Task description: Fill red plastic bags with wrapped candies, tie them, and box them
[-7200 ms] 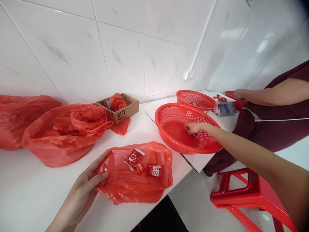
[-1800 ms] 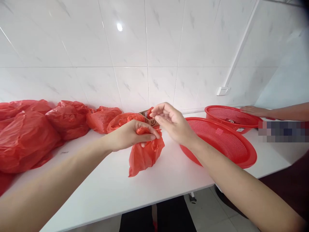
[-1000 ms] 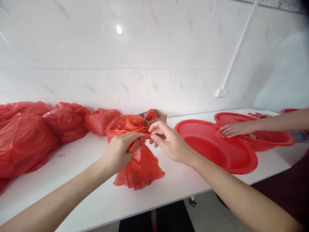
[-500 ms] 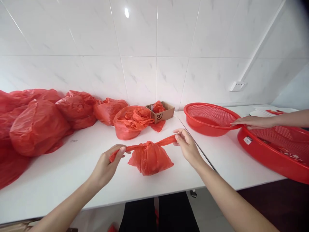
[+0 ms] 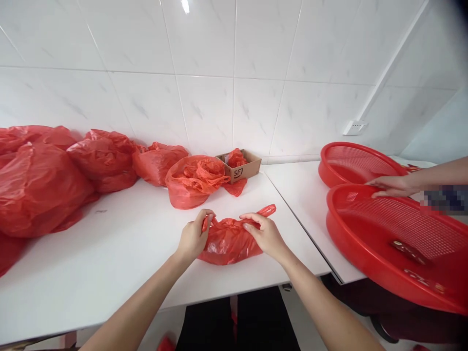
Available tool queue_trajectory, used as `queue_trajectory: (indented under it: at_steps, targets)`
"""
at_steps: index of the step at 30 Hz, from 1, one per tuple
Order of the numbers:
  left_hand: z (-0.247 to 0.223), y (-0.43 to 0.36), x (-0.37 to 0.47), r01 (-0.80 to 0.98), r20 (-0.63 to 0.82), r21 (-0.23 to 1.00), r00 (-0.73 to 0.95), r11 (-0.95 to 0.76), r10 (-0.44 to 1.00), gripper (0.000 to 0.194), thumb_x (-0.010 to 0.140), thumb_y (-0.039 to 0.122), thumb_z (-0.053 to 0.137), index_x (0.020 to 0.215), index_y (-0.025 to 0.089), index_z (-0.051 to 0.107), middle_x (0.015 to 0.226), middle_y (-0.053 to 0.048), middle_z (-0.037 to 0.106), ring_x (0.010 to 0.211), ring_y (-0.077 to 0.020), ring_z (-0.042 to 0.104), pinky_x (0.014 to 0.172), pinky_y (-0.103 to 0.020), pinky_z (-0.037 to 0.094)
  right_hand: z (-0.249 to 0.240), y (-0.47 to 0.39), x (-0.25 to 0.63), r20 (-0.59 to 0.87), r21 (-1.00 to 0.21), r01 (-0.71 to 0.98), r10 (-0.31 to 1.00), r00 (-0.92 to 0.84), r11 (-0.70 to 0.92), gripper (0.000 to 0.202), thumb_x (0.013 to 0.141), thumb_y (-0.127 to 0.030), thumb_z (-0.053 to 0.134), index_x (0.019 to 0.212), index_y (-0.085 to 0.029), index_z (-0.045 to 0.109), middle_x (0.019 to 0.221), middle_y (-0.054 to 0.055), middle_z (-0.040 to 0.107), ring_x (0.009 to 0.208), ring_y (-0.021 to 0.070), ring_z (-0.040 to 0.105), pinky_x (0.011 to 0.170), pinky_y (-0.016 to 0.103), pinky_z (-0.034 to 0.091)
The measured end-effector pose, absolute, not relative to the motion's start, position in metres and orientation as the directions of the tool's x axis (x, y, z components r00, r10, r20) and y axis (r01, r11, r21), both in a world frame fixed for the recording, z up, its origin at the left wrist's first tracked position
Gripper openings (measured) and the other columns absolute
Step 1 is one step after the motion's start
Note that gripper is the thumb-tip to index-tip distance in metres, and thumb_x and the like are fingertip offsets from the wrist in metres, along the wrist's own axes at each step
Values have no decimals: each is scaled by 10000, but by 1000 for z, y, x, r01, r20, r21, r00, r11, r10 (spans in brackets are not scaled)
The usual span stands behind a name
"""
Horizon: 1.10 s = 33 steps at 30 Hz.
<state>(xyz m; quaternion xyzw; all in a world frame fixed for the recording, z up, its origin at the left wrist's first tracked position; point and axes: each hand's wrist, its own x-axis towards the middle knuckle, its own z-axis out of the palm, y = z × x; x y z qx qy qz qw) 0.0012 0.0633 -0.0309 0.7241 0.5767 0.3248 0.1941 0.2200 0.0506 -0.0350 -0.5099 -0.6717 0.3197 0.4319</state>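
A small red plastic bag (image 5: 230,246) lies on the white table (image 5: 120,263) in front of me, its top gathered and its sides bulging. My left hand (image 5: 194,234) is closed on the upper left of the bag, fingers and thumb pinching a twisted handle. At the upper right, my right hand (image 5: 263,233) pinches the bag between thumb and fingers. A loop of the bag's other handle sticks up behind that hand. What the bag contains cannot be made out through the plastic.
Large full red bags (image 5: 40,190) line the wall at left. An open red bag (image 5: 190,187) stands beside a small cardboard box (image 5: 243,168) holding crumpled red plastic. At right, another person's hand (image 5: 393,185) touches a big red basket (image 5: 351,248); a second red basket (image 5: 334,163) sits behind.
My hands have come closer together, and the stretched handles are now slack. The bag has flattened and widened. At right, the other person's large basket has shifted left and tilted.
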Motion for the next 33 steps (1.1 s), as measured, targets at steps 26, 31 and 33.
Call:
queue_trajectory:
  at_steps: [26,31,33]
  targets:
    - [-58,134,1,983,149,105,137,-154,979,327,960,277,316,1061,200,617,995,-134,704,934,-282,653,774,-358,428,-82,122,212,275,-400,900,959,-64,175,340,957,-311,416,1148,-222,682,928,137,667,881,269,609,792,369,410]
    - [-48,114,-18,978,121,139,137,-154,983,377,971,360,284,908,193,616,932,-121,691,905,-281,637,710,-342,422,-75,115,220,302,-458,858,948,-97,233,428,931,-562,436,981,-229,701,850,75,695,811,211,634,721,290,417]
    - [-42,101,-24,973,104,179,128,-145,986,380,972,370,269,853,216,595,871,-84,678,823,-246,632,650,-310,407,-74,114,222,309,-484,845,948,-80,229,508,958,-576,350,828,-215,683,730,51,682,704,183,629,648,269,394]
